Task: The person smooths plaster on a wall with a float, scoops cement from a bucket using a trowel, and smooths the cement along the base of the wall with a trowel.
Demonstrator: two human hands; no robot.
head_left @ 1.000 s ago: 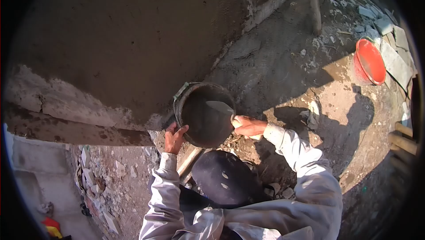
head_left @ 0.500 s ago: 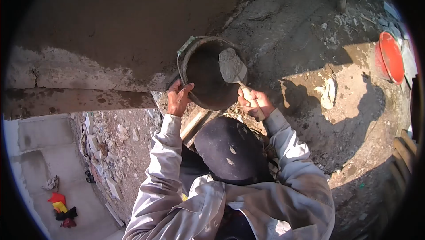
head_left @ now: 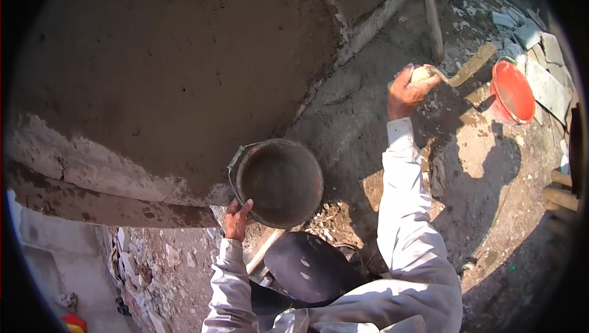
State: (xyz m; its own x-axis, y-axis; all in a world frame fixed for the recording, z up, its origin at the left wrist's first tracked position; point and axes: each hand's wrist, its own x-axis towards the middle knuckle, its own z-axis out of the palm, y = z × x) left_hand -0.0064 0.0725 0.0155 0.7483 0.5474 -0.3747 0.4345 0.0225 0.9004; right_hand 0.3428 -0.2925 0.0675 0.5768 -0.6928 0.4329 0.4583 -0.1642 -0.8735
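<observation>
- Metal trowel [head_left: 471, 68] with a thick, pale, rounded handle, bent neck and flat, grit-coated blade, upper right of the frame; the right hand [head_left: 406, 93] has its fingers curled firmly about the handle.
- Grey-crusted round bucket [head_left: 311, 174], just below the middle; the left hand [head_left: 235, 221] pinches its rim at the lower left, thumb over the edge.
- Brown, finely grained plaster surface [head_left: 184, 57], upper left, bordered below by a ragged pale strip [head_left: 104, 152].
- Red round plastic bucket [head_left: 514, 92], right side, near the blade.
- Slender, crooked wooden pole [head_left: 431, 17], top right; flat pale slabs [head_left: 549, 90], far right.
- Gritty, stone-strewn ground [head_left: 175, 278], lower left.
</observation>
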